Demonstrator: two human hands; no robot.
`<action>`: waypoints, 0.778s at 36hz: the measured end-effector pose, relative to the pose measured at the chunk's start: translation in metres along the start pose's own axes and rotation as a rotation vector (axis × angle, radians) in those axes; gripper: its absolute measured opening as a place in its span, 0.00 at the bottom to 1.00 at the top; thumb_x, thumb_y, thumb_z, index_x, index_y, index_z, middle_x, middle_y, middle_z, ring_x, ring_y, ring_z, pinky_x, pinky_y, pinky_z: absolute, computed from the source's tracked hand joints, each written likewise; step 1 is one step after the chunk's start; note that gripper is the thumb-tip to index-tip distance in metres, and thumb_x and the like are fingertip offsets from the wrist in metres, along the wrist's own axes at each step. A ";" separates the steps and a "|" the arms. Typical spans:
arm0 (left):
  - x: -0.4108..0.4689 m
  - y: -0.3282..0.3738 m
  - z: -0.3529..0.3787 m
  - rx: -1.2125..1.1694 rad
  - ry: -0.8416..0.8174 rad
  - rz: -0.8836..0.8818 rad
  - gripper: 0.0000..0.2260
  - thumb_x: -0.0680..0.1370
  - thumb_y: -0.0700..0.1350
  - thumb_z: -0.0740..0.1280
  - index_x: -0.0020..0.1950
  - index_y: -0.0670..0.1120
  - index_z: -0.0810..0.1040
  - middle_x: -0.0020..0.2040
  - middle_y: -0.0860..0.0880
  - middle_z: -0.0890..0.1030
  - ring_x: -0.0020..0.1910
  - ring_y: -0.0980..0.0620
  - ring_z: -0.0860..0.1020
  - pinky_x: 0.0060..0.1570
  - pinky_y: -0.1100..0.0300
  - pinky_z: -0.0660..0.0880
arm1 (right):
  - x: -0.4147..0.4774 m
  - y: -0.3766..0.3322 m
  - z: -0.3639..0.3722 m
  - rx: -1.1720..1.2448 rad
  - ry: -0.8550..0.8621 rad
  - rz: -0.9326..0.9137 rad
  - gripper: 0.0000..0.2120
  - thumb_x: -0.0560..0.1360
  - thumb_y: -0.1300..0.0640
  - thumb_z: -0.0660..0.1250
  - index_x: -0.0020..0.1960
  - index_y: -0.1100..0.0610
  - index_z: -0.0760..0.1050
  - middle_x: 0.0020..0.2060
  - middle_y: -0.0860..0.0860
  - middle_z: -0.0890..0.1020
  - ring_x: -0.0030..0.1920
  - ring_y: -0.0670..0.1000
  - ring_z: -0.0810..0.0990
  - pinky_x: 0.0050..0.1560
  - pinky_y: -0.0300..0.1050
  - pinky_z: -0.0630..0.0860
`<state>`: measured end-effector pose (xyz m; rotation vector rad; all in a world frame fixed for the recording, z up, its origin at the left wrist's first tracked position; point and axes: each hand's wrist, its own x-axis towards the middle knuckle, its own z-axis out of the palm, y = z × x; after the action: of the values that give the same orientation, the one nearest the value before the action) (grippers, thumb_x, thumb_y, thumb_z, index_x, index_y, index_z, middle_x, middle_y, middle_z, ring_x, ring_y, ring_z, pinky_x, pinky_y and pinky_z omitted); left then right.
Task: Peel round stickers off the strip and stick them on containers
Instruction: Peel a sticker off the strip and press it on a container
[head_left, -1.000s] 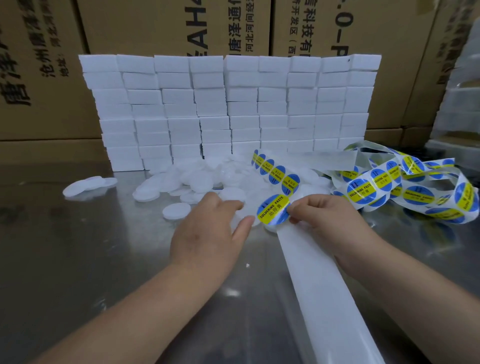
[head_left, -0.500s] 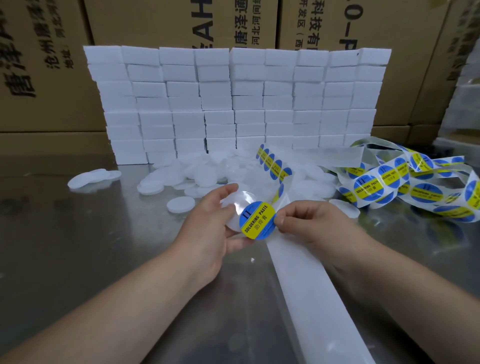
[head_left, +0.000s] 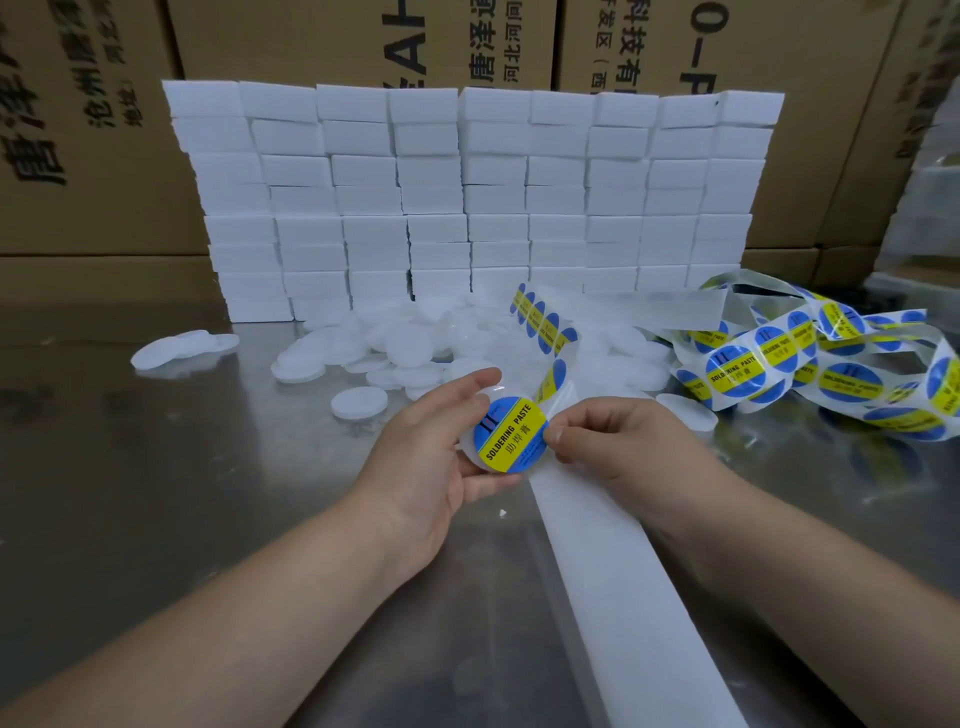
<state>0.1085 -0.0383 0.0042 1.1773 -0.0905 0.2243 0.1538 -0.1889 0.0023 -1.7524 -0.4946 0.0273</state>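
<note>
Centre of frame: left hand (head_left: 431, 467) cups one round white container (head_left: 475, 452), thumb over its top edge, fingers beneath. One round sticker (head_left: 510, 435), blue with a yellow band reading "SOLDERING PASTE" above Chinese characters, lies on the container's face; right hand (head_left: 618, 447) pinches the sticker's right edge between thumb and fingertip. Sticker strip (head_left: 769, 358) coils at centre right, roughly a dozen labels showing, same print; its bare white backing (head_left: 613, 571) trails toward the lower edge. Loose white round containers (head_left: 358, 402) heaped mid-frame, too many and too overlapped to count surely. Behind them, a wall of white blocks (head_left: 467, 197), nine columns. Worktop (head_left: 156, 493) is reflective metal. Brown cartons (head_left: 93, 130) with black Chinese lettering fill the background.
</note>
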 end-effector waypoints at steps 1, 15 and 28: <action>0.000 0.000 0.000 0.009 -0.006 0.006 0.10 0.77 0.39 0.60 0.49 0.51 0.79 0.35 0.54 0.83 0.33 0.48 0.82 0.31 0.58 0.79 | 0.000 0.000 0.000 -0.008 0.006 0.001 0.12 0.70 0.56 0.69 0.30 0.45 0.81 0.25 0.44 0.78 0.29 0.43 0.71 0.34 0.39 0.69; 0.000 -0.008 0.001 0.111 -0.002 0.039 0.13 0.76 0.37 0.64 0.47 0.56 0.79 0.44 0.53 0.84 0.36 0.54 0.82 0.34 0.60 0.79 | -0.002 -0.004 0.002 -0.078 0.051 0.040 0.13 0.70 0.55 0.69 0.28 0.45 0.80 0.23 0.45 0.76 0.26 0.45 0.68 0.29 0.38 0.67; 0.002 -0.011 0.001 0.121 -0.009 0.063 0.15 0.76 0.36 0.64 0.47 0.57 0.79 0.42 0.55 0.83 0.37 0.54 0.82 0.36 0.59 0.80 | -0.003 -0.007 0.002 -0.134 0.073 0.040 0.16 0.71 0.55 0.70 0.25 0.44 0.79 0.20 0.43 0.75 0.21 0.41 0.66 0.22 0.32 0.64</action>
<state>0.1126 -0.0428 -0.0056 1.2974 -0.1241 0.2834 0.1489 -0.1868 0.0073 -1.8872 -0.4167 -0.0422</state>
